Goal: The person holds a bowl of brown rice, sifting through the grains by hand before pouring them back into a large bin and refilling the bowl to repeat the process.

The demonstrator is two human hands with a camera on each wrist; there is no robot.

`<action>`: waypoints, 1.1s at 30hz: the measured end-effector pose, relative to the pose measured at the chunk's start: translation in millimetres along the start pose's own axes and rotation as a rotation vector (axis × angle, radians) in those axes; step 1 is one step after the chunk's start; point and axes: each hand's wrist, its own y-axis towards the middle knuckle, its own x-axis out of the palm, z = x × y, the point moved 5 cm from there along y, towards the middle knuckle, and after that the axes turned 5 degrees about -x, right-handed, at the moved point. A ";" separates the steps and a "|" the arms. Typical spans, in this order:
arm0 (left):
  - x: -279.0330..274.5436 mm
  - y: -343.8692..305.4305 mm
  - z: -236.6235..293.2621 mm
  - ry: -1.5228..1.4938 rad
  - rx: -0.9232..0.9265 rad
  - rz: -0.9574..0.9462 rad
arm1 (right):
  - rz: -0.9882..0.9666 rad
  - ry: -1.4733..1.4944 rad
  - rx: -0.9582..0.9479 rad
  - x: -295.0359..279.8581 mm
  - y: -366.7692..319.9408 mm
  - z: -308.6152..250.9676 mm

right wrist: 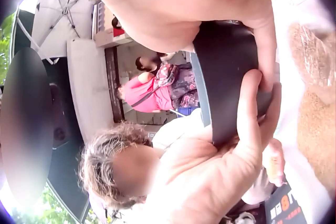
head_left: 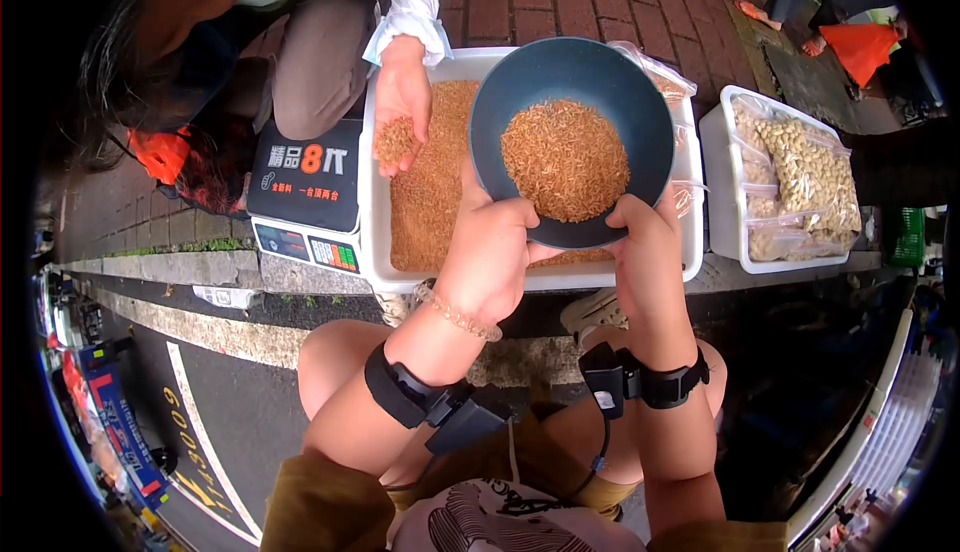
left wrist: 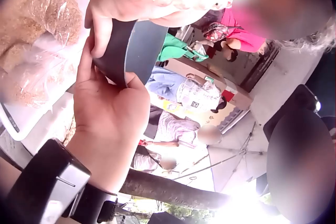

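A dark round bowl [head_left: 570, 64] holds a mound of reddish-brown, grain-like bits [head_left: 565, 162]. My left hand [head_left: 495, 242], wearing a beaded bracelet [head_left: 458, 314], grips the bowl's near left side, thumb at the rim. On the near right side my right hand [head_left: 643, 237] grips it likewise. In both wrist views, fingers curl under the bowl's dark outer wall [right wrist: 228, 82] from either side. Beneath the bowl is a white bin [head_left: 378, 252] with more of the brown bits [head_left: 435, 207]. Another person's hand [head_left: 405, 92] cups a small heap of them over the bin's left part.
A black-topped weighing scale [head_left: 310, 177] stands left of the bin. To the right, a white bin [head_left: 733, 222] holds bags of pale nuts [head_left: 805, 167]. Plastic bags [head_left: 685, 142] lie at the first bin's right side. A curb [head_left: 250, 337] runs close to the wearer's knees.
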 end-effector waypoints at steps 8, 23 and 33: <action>3.9 -9.0 9.0 0.014 0.059 0.006 | 0.025 -0.077 -0.044 -1.7 -7.1 -13.4; 12.7 -19.4 13.5 0.093 0.166 -0.026 | 0.007 0.059 -0.074 -19.0 4.3 -37.9; 10.6 -20.5 12.2 0.099 0.153 -0.010 | 0.011 0.009 -0.070 -21.2 5.2 -38.5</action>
